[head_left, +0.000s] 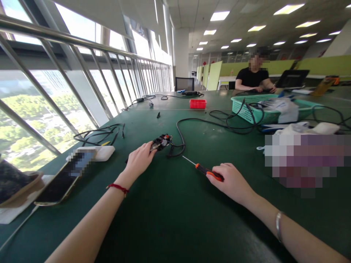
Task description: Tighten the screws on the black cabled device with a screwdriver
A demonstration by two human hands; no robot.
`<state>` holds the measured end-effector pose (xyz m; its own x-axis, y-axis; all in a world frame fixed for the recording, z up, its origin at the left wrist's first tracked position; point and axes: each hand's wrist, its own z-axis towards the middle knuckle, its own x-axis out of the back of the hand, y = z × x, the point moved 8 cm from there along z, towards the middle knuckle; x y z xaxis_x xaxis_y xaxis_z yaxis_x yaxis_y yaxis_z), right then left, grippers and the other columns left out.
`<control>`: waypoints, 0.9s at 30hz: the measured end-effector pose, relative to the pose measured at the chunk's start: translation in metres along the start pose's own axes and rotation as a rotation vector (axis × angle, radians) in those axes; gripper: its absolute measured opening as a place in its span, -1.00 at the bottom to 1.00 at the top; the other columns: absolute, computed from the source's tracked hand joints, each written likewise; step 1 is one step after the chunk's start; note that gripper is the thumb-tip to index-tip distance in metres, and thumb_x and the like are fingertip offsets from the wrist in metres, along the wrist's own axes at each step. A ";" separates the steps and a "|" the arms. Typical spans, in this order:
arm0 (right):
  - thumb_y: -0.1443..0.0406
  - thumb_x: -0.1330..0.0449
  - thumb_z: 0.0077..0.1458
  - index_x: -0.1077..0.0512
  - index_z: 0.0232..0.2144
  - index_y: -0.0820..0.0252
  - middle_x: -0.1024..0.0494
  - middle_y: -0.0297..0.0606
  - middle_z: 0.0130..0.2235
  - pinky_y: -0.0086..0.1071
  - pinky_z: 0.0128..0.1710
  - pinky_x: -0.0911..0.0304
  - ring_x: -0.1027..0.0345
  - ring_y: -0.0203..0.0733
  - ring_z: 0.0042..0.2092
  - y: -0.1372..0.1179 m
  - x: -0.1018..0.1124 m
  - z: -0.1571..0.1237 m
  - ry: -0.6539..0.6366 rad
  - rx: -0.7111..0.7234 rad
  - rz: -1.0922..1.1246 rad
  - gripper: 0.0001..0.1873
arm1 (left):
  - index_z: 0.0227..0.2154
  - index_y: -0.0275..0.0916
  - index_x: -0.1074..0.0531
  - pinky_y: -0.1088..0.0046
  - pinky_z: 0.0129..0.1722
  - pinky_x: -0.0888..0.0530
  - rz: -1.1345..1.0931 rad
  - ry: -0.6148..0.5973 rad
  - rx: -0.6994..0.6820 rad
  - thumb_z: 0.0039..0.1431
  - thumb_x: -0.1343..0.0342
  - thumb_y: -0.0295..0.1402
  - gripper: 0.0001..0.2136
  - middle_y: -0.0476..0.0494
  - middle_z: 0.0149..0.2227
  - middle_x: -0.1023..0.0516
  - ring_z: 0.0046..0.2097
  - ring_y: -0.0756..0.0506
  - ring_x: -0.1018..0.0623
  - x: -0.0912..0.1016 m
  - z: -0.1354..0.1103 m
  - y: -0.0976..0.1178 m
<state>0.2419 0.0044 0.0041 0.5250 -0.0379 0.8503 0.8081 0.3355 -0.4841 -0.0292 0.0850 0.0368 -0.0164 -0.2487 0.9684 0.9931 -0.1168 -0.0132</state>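
Observation:
My left hand [140, 159] is closed around a black corded device [162, 141] at the middle of the table. Its far end shows exposed inner parts with bits of red and orange; the kind of device I cannot make out. A black cable [181, 136] loops away from that end to the right. Gripped by its handle, an orange and black screwdriver [202, 168] is in my right hand [231, 182]. The thin metal shaft points left toward the device, its tip apart from it and close to the cable.
A phone [64, 177] leans on a white block at left, near coiled black cables [95, 134]. Farther back are a small red tray [197, 104] and a green basket [248, 113] with plastic bags. A person [252, 75] sits across the table. A metal railing runs along the left.

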 end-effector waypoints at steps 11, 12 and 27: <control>0.09 -0.05 0.15 -0.40 -0.57 0.12 -0.44 -0.28 -0.51 -0.17 -0.24 -0.20 -0.31 -0.13 -0.40 -0.004 0.001 0.000 -0.021 -0.018 -0.053 -0.64 | 0.00 -0.35 -0.35 0.04 -0.28 -0.43 0.060 0.161 0.464 0.26 0.19 -0.20 -0.59 -0.50 -0.05 -0.46 -0.12 -0.46 -0.52 0.036 -0.022 -0.113; 0.09 -0.05 0.15 -0.40 -0.57 0.12 -0.44 -0.27 -0.51 -0.18 -0.25 -0.20 -0.31 -0.13 -0.39 -0.004 0.001 0.000 -0.021 -0.020 -0.062 -0.64 | 0.02 -0.34 -0.33 0.03 -0.29 -0.43 0.066 0.179 0.476 0.26 0.18 -0.20 -0.59 -0.49 -0.04 -0.45 -0.13 -0.46 -0.52 0.038 -0.023 -0.114; 0.07 -0.06 0.13 -0.41 -0.58 0.11 -0.45 -0.25 -0.51 -0.18 -0.28 -0.22 -0.34 -0.11 -0.39 -0.003 0.002 -0.001 0.009 -0.015 -0.013 -0.64 | 0.00 -0.22 -0.30 0.27 -0.25 -0.41 0.219 0.247 0.289 0.18 0.08 -0.34 -0.68 -0.29 -0.12 -0.38 -0.10 -0.28 -0.45 0.027 -0.019 -0.101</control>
<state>0.2408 0.0021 0.0066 0.5166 -0.0504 0.8548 0.8188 0.3209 -0.4760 -0.1322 0.0721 0.0593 0.2054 -0.4644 0.8615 0.9675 0.2289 -0.1072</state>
